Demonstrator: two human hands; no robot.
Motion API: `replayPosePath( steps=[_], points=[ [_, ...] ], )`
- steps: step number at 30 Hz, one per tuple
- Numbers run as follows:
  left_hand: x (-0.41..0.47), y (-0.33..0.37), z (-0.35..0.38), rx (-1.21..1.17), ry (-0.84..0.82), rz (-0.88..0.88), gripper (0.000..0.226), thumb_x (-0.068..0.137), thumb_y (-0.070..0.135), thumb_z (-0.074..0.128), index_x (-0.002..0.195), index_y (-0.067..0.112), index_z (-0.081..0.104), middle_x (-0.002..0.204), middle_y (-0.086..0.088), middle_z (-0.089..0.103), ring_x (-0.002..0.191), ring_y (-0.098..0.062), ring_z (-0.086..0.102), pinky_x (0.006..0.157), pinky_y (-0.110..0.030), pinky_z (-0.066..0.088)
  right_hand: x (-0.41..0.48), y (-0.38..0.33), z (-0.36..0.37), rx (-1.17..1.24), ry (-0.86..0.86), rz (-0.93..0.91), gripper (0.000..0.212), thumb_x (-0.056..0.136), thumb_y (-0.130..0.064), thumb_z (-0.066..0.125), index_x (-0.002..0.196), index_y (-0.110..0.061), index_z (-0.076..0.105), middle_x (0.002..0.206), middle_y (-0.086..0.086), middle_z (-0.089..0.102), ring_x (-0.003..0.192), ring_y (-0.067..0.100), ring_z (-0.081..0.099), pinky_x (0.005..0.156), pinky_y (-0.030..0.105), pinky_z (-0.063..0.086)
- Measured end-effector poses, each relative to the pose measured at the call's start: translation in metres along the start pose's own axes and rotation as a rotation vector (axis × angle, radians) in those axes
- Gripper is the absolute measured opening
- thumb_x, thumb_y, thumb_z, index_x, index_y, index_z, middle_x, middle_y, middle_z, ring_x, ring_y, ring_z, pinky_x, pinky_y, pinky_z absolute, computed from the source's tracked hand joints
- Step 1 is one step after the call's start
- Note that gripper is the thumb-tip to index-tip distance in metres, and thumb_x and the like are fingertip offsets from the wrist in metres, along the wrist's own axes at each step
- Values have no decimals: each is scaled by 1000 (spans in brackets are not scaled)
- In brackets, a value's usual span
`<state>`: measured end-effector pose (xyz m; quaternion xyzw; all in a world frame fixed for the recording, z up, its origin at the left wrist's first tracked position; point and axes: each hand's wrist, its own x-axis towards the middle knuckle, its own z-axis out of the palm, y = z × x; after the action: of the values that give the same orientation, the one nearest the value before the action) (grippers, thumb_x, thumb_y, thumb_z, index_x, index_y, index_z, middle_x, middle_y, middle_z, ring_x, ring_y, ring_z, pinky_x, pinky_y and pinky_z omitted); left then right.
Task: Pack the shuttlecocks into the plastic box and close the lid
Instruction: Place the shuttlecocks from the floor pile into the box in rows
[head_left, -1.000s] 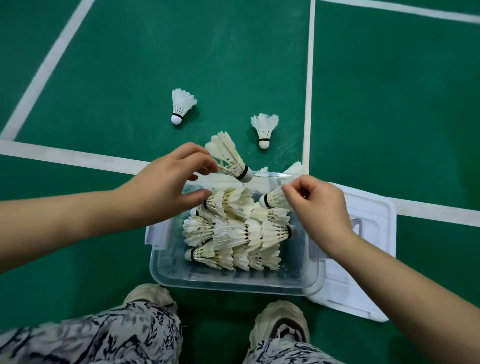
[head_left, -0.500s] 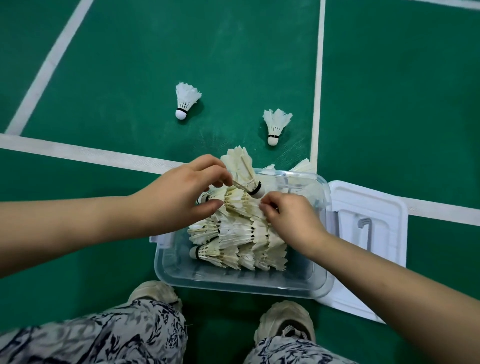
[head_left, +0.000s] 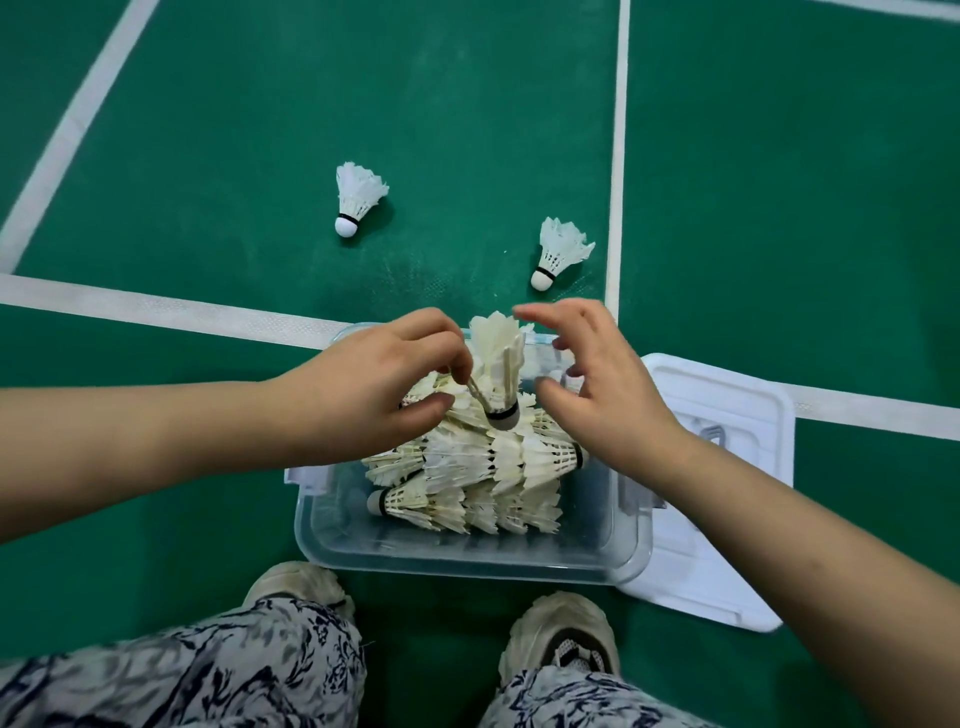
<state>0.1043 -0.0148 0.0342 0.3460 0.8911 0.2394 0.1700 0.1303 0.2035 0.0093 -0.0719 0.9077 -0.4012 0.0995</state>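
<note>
Your left-hand fingers (head_left: 441, 343) pinch a single feather of one shuttlecock (head_left: 496, 371), thumb against fingertips, so the whole bird hangs by that quill over the far half of the clear plastic box (head_left: 467, 558), its dark-banded cork pointing down at the pile. Your left hand (head_left: 374, 395) hovers above the box's left side. Your right hand (head_left: 597, 384) is beside it with the fingers spread and curled, holding nothing, just right of the held shuttlecock's skirt and apparently not touching it. In this one head view, the packed shuttlecocks (head_left: 478, 467) lie in nested rows inside the box, corks mostly to the left, and the heap already rises near the rim at the far end. Two loose shuttlecocks remain on the green court floor (head_left: 234, 156) beyond the box: one further left (head_left: 356, 202) and one nearer the white line (head_left: 558, 252). The white lid (head_left: 727, 405) lies flat on the floor, touching the box's right side. The risk here is your grip: a single feather may bend or snap, or slip and let the bird drop crookedly across the rows. If you set it upright on top, the skirt could stand proud of the rim and get crushed once the lid goes on, or stop the lid from seating.
</note>
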Motion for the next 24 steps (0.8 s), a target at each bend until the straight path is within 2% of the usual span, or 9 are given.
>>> replayPosePath(
  steps=[2, 4, 6, 8, 12, 14, 16, 19, 24],
  points=[
    [0, 4, -1, 6, -9, 18, 24, 78, 41, 39, 94, 29, 52, 99, 17, 42, 81, -9, 52, 73, -20, 37, -3, 4, -2, -54, -26, -55, 45, 78, -24, 54, 122, -34, 52, 113, -12, 37, 112, 12, 42, 93, 25, 33],
    [-2, 5, 0, -6, -27, 35, 18, 78, 39, 40, 91, 32, 51, 97, 18, 43, 83, -10, 53, 75, -22, 39, -6, 6, -5, -50, -30, -78, 31, 79, -36, 56, 109, -29, 59, 111, -10, 40, 112, 12, 41, 93, 22, 29],
    [-3, 6, 1, -30, -46, 58, 12, 79, 37, 41, 88, 34, 49, 97, 17, 45, 84, -7, 52, 77, -25, 40, -11, 8, -8, -82, -41, -141, 29, 79, -46, 54, 96, -26, 64, 109, -8, 45, 107, 15, 43, 89, 21, 29],
    [-4, 7, 3, -40, -66, 82, 10, 80, 35, 43, 85, 32, 51, 98, 14, 50, 86, -5, 51, 79, -25, 41, -14, 10, -8, -158, -67, -226, 30, 79, -47, 49, 90, -24, 65, 103, -6, 51, 102, 17, 46, 86, 23, 31],
    [-1, 11, 2, -42, -44, 64, 14, 78, 38, 41, 84, 31, 51, 112, 11, 51, 86, -9, 55, 78, -24, 42, -19, 7, -12, -181, -120, -274, 21, 82, -44, 46, 88, -28, 60, 91, -10, 51, 89, 8, 42, 77, 23, 32],
    [1, 12, -1, -46, -30, 17, 17, 76, 43, 37, 86, 34, 47, 123, 15, 44, 85, -14, 58, 77, -28, 43, -22, 7, -18, -187, -89, -257, 19, 83, -41, 46, 83, -25, 58, 83, -8, 53, 81, 15, 49, 70, 31, 42],
    [2, 12, -2, -50, -35, -22, 23, 75, 46, 35, 89, 34, 48, 124, 20, 40, 86, -13, 57, 78, -29, 44, -25, 8, -25, -214, -28, -188, 17, 81, -38, 43, 74, -24, 51, 73, -8, 49, 70, 18, 49, 62, 36, 46],
    [1, 11, -2, -36, -78, -57, 30, 74, 49, 33, 91, 31, 50, 121, 24, 36, 82, -20, 60, 80, -32, 45, -27, 12, -28, -326, 38, -62, 10, 80, -30, 44, 72, -24, 41, 71, -6, 46, 66, 20, 46, 59, 34, 40],
    [-2, 9, 2, -16, -130, -74, 32, 74, 47, 33, 93, 30, 52, 129, 14, 43, 81, -23, 61, 81, -34, 46, -24, 12, -16, -417, 5, 53, 13, 89, -25, 49, 79, -23, 41, 79, -5, 47, 73, 19, 41, 62, 29, 29]
  ],
)
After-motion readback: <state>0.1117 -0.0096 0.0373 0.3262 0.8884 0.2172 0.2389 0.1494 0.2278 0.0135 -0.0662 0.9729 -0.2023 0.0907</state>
